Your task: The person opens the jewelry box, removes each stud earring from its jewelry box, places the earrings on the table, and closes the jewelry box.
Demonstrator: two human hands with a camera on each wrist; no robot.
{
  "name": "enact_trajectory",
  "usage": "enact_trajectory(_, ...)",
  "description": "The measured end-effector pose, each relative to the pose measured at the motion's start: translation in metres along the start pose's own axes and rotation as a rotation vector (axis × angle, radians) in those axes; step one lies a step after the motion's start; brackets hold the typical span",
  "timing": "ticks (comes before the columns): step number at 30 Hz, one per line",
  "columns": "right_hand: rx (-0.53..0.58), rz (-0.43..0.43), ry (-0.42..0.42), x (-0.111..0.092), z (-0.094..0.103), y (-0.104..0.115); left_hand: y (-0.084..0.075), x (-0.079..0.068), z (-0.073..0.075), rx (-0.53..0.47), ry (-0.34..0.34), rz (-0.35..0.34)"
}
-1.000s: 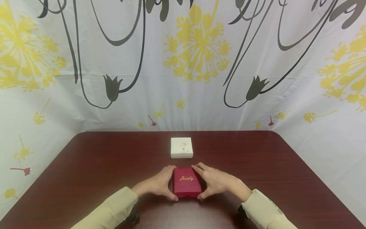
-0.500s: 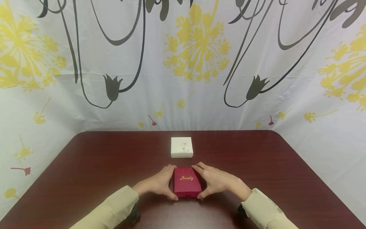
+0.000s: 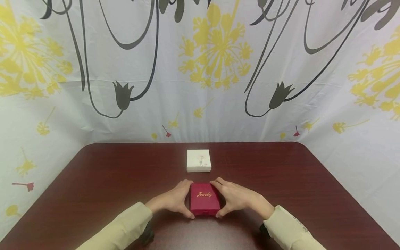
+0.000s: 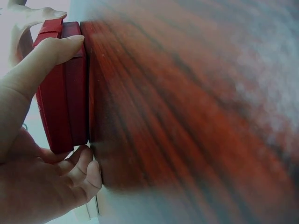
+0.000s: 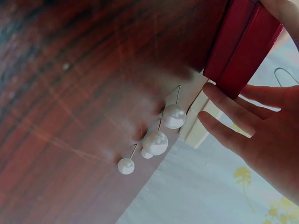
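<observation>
A dark red box (image 3: 204,203) with gold "Jewelry" lettering lies on the table in the head view, its lid down. My left hand (image 3: 175,199) grips its left side, thumb at the front corner and fingers at the back. My right hand (image 3: 235,197) holds the right side the same way. In the left wrist view the box (image 4: 63,93) stands against the tabletop, held by the left thumb (image 4: 63,49). The right wrist view shows right fingertips (image 5: 210,93) at the box's back corner.
Behind the red box sits a white box (image 3: 198,160) with a small flower print. Several white pearl beads on thin metal pins (image 5: 156,141) appear in the right wrist view. The brown table (image 3: 131,163) meets a flower-printed curtain (image 3: 175,69) at the back and sides.
</observation>
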State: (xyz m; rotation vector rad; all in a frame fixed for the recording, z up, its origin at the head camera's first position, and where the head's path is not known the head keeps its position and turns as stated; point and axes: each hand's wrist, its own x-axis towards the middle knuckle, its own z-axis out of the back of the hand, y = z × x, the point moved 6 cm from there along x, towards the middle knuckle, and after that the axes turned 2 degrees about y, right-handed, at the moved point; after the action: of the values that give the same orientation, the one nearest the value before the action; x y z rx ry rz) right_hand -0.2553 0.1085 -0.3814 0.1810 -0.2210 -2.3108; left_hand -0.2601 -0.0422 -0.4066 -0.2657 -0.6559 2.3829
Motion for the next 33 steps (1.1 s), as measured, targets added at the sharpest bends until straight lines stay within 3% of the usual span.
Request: enact_trajectory(33, 0.057, -0.057, 0.044, -0.002, -0.0038, -0.0051, -0.004, -0.0023, 0.0004, 0.02, 0.011, 0.013)
